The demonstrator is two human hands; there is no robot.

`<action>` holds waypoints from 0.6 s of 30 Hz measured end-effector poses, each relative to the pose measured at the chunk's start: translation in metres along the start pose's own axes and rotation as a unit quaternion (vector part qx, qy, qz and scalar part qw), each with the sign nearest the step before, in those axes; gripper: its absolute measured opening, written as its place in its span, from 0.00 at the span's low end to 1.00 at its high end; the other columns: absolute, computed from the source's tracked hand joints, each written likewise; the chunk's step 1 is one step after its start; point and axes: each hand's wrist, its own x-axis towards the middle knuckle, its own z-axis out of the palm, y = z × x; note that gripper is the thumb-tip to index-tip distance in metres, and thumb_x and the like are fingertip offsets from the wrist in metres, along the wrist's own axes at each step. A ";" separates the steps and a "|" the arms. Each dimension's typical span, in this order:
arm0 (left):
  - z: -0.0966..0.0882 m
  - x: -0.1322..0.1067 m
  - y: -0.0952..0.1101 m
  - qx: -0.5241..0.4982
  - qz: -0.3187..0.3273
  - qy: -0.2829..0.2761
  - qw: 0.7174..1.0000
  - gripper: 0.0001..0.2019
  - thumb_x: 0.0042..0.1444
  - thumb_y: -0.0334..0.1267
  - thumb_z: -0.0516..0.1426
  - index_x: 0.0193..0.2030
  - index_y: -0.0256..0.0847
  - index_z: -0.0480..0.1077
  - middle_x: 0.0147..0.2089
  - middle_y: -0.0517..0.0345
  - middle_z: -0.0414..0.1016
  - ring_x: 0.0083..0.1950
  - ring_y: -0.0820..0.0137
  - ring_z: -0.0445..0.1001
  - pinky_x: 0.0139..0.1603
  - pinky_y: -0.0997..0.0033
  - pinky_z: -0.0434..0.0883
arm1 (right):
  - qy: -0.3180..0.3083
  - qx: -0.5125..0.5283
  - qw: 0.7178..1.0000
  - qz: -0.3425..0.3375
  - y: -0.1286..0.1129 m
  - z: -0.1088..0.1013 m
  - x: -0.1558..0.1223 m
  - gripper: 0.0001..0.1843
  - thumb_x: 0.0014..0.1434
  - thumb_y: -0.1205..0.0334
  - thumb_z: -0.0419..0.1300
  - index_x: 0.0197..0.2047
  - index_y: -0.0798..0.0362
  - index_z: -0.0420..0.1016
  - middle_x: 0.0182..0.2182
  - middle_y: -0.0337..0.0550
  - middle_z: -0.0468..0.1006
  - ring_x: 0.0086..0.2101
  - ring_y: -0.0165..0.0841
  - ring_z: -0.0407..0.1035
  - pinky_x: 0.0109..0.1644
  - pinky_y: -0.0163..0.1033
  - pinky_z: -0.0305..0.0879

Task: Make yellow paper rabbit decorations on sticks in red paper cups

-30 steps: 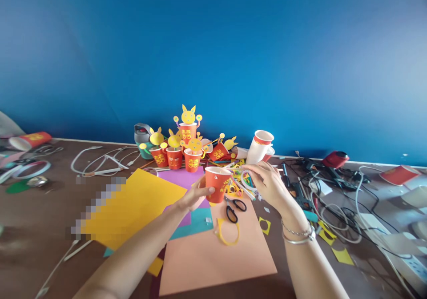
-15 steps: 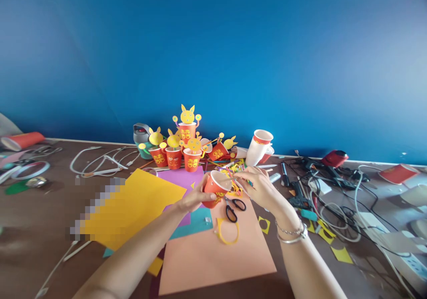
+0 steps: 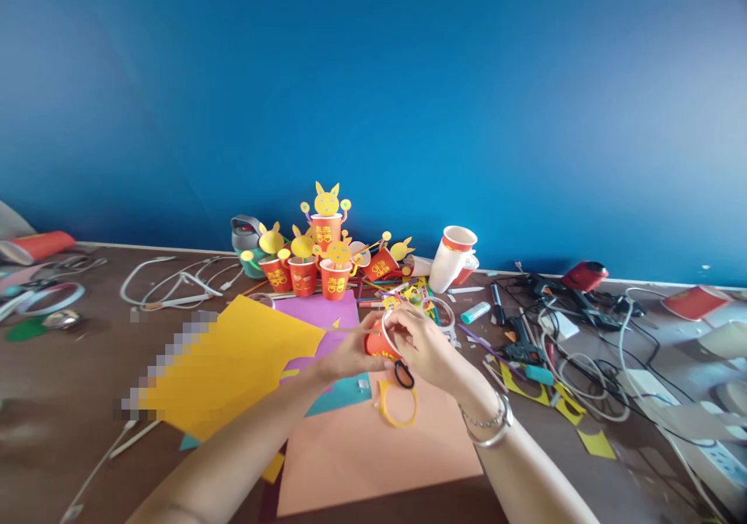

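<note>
A red paper cup (image 3: 379,343) with yellow print is tilted in my left hand (image 3: 348,351), whose fingers wrap its side. My right hand (image 3: 421,345) reaches over the cup's mouth, fingers bent and their tips partly hidden inside. A thin brownish stick (image 3: 350,329) crosses the cup's rim and juts out to the left, past my left fingers. Its other end runs toward my right fingertips, where the grip is hidden. Just below the cup lie black-handled scissors (image 3: 404,374), mostly covered by my right hand, and a yellow paper ring (image 3: 399,407) on peach paper (image 3: 379,462).
Red cups with yellow paper animal heads (image 3: 303,275) stand at the back by the blue wall (image 3: 373,103). A stack of white cups (image 3: 447,267) leans beside them. Yellow paper (image 3: 233,360) lies left. Glue guns (image 3: 519,341), cables and a power strip (image 3: 724,462) crowd the right.
My right hand has moved left and closer, from beside the cup's rim to over its mouth. The stick now projects left of the cup. The cup is turned and now partly covered.
</note>
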 end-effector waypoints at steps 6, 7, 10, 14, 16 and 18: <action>-0.008 0.000 0.001 -0.027 0.014 0.041 0.999 0.34 0.43 0.44 0.68 0.56 0.43 0.62 0.56 0.48 0.67 0.52 0.61 0.70 0.48 0.65 0.69 | 0.030 -0.118 0.992 0.037 0.012 -0.021 -0.003 0.08 0.54 0.71 0.59 0.37 0.52 0.71 0.38 0.45 0.75 0.41 0.38 0.69 0.44 0.43 0.64; -0.009 0.000 0.002 -0.029 0.012 0.045 0.999 0.33 0.43 0.44 0.68 0.56 0.43 0.62 0.56 0.48 0.67 0.51 0.60 0.71 0.48 0.65 0.69 | 0.020 -0.136 0.989 0.059 0.014 -0.026 -0.004 0.04 0.54 0.70 0.59 0.34 0.52 0.71 0.35 0.45 0.76 0.38 0.38 0.70 0.42 0.42 0.64; -0.009 0.000 0.005 -0.019 0.013 0.060 0.998 0.31 0.44 0.45 0.67 0.55 0.41 0.66 0.56 0.47 0.69 0.52 0.58 0.71 0.48 0.64 0.69 | -0.024 -0.148 0.984 0.100 0.014 -0.032 -0.006 0.06 0.56 0.69 0.57 0.28 0.52 0.71 0.28 0.41 0.76 0.30 0.34 0.69 0.34 0.37 0.61; -0.002 0.000 0.007 0.026 0.007 -0.003 1.000 0.24 0.45 0.47 0.66 0.48 0.39 0.73 0.51 0.49 0.74 0.51 0.55 0.72 0.50 0.63 0.68 | -0.023 -0.071 0.994 0.078 0.002 -0.024 -0.007 0.07 0.56 0.68 0.56 0.30 0.51 0.74 0.28 0.40 0.78 0.28 0.31 0.69 0.32 0.35 0.61; 0.000 -0.001 0.005 0.028 -0.010 -0.051 0.998 0.24 0.45 0.47 0.66 0.49 0.40 0.73 0.51 0.50 0.75 0.51 0.56 0.72 0.50 0.64 0.68 | -0.035 -0.023 0.996 0.074 -0.002 -0.021 -0.006 0.07 0.56 0.68 0.56 0.32 0.51 0.76 0.31 0.40 0.79 0.30 0.30 0.70 0.33 0.35 0.62; 0.000 -0.002 0.003 0.003 -0.022 -0.058 0.998 0.27 0.44 0.46 0.66 0.52 0.42 0.70 0.53 0.50 0.73 0.52 0.57 0.72 0.50 0.64 0.68 | -0.048 0.008 0.995 0.087 -0.003 -0.021 -0.005 0.07 0.57 0.66 0.56 0.32 0.52 0.76 0.30 0.40 0.79 0.29 0.29 0.69 0.32 0.34 0.61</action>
